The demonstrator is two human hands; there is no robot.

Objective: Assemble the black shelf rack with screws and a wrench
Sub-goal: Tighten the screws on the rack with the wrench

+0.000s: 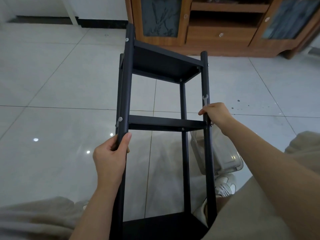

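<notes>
The black shelf rack (166, 63) lies tilted away from me, its poles running from my lap toward the cabinet, with three shelves fixed between them. My left hand (110, 153) grips the near left pole just below the middle shelf (164, 121). My right hand (214, 113) grips the right pole at the middle shelf and holds a small silver wrench (205, 100) against it, the wrench's open jaw pointing up. Silver screw heads (127, 39) show at several pole joints.
A clear plastic box (223, 153) lies on the tiled floor behind the right pole. A wooden cabinet (220, 32) stands at the back. My knees in beige trousers frame the bottom corners, and a white shoe (225, 186) sits near the box.
</notes>
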